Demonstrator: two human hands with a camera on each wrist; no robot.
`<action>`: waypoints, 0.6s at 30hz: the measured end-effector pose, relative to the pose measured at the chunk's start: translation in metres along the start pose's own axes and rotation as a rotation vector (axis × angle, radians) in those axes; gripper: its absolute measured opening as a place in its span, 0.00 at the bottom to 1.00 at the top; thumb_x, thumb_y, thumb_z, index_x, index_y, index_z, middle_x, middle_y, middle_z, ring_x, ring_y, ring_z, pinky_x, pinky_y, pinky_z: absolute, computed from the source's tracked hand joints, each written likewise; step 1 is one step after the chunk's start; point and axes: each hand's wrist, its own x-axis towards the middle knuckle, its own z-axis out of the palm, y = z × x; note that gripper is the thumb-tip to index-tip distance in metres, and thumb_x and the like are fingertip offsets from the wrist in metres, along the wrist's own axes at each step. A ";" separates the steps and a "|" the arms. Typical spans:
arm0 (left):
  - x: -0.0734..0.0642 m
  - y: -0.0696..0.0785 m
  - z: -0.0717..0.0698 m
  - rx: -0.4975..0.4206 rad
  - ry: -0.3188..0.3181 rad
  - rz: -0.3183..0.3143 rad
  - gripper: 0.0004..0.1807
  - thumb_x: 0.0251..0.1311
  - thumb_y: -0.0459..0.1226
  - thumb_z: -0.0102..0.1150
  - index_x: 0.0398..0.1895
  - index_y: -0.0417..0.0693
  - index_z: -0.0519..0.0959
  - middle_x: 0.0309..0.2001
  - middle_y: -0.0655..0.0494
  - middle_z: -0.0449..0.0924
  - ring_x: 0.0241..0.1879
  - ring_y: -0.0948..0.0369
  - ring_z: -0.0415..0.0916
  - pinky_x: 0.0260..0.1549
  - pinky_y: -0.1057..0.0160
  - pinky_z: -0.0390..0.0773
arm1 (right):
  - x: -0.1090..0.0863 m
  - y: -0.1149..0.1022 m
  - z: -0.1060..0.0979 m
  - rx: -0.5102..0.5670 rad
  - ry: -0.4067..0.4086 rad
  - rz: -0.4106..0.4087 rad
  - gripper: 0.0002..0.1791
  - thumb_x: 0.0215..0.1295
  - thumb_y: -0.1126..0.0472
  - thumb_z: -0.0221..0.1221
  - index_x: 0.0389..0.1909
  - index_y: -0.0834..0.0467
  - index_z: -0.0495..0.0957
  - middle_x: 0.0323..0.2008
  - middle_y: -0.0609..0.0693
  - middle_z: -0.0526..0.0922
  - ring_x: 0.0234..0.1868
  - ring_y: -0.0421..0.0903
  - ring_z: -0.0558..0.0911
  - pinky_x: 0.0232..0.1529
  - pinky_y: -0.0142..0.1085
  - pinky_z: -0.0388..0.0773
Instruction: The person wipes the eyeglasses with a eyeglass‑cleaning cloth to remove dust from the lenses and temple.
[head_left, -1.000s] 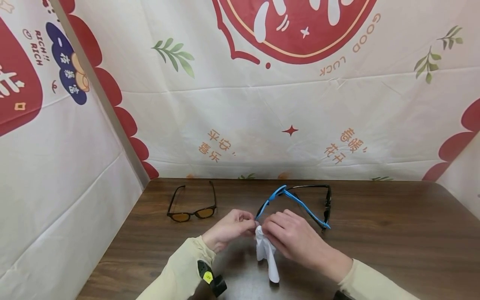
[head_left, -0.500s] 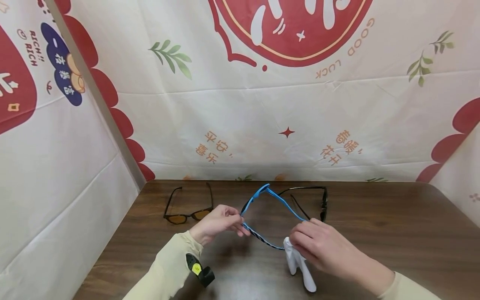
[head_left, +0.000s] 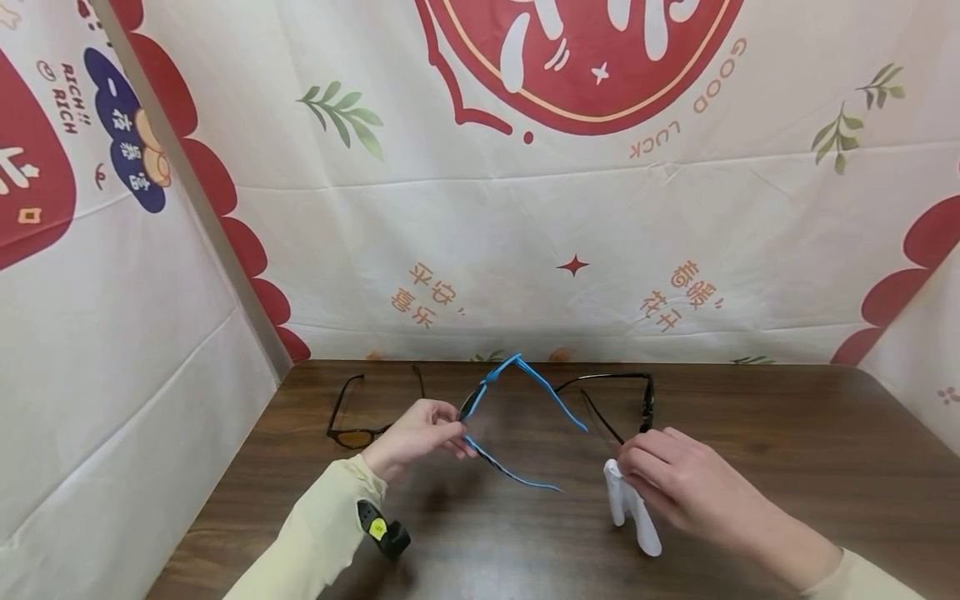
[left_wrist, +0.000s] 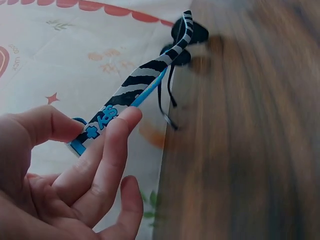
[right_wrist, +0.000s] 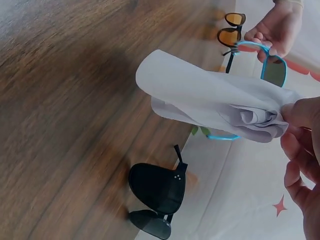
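Observation:
My left hand (head_left: 420,433) pinches a pair of blue sunglasses (head_left: 491,377) at the hinge end of the frame, holding them above the table with both temples unfolded. In the left wrist view a zebra-striped temple (left_wrist: 142,75) runs up and away from the thumb and fingers. My right hand (head_left: 693,479) pinches a white cloth (head_left: 633,508), which hangs down in folds from the fingertips, apart from the sunglasses. The right wrist view shows the cloth (right_wrist: 210,95) bunched at the thumb, covering part of the blue frame behind it.
Glasses with orange-tinted lenses (head_left: 354,438) lie on the brown wooden table (head_left: 510,550), partly behind my left hand. Black sunglasses (head_left: 648,400) stand at the back, just beyond my right hand. A white printed curtain (head_left: 480,233) closes off the table's far edge.
My hands have moved apart. The right one has carried the cloth off the sunglasses to the right, and the left has drawn the blue sunglasses leftward.

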 end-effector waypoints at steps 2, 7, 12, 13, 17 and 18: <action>0.000 0.003 -0.004 0.071 0.028 0.005 0.07 0.63 0.24 0.48 0.41 0.26 0.71 0.29 0.36 0.83 0.32 0.48 0.84 0.41 0.48 0.80 | -0.001 0.000 -0.001 -0.002 0.005 0.006 0.19 0.77 0.54 0.43 0.29 0.54 0.77 0.33 0.41 0.77 0.30 0.39 0.75 0.32 0.31 0.69; 0.001 0.013 -0.014 0.360 0.128 0.022 0.05 0.59 0.25 0.54 0.37 0.32 0.74 0.27 0.46 0.83 0.26 0.55 0.83 0.36 0.57 0.81 | -0.004 -0.002 -0.001 0.020 0.011 0.004 0.18 0.77 0.54 0.44 0.28 0.54 0.76 0.33 0.41 0.77 0.30 0.38 0.75 0.32 0.29 0.69; 0.003 0.025 -0.020 0.719 0.249 0.104 0.03 0.53 0.29 0.60 0.31 0.41 0.77 0.23 0.56 0.81 0.21 0.63 0.77 0.24 0.64 0.75 | -0.006 -0.005 0.001 0.033 0.008 0.008 0.18 0.77 0.54 0.44 0.29 0.54 0.76 0.34 0.41 0.77 0.31 0.38 0.75 0.32 0.29 0.70; 0.003 0.027 -0.021 0.788 0.274 0.130 0.03 0.52 0.29 0.61 0.30 0.42 0.77 0.22 0.58 0.80 0.20 0.65 0.75 0.22 0.64 0.73 | -0.006 -0.005 0.002 0.034 0.007 0.013 0.18 0.77 0.54 0.44 0.29 0.54 0.76 0.34 0.41 0.77 0.31 0.38 0.75 0.32 0.29 0.71; 0.006 0.034 -0.020 0.992 0.366 0.219 0.05 0.50 0.31 0.63 0.29 0.45 0.77 0.18 0.62 0.74 0.18 0.64 0.69 0.20 0.63 0.70 | -0.008 -0.006 0.003 0.050 -0.002 0.029 0.18 0.77 0.53 0.43 0.30 0.53 0.77 0.33 0.40 0.76 0.31 0.37 0.74 0.32 0.28 0.71; 0.006 0.035 -0.019 1.029 0.381 0.239 0.05 0.50 0.31 0.63 0.29 0.44 0.76 0.18 0.62 0.73 0.17 0.63 0.68 0.19 0.63 0.70 | -0.008 -0.006 0.003 0.054 -0.003 0.031 0.18 0.77 0.53 0.43 0.30 0.53 0.77 0.33 0.40 0.76 0.31 0.37 0.74 0.33 0.28 0.71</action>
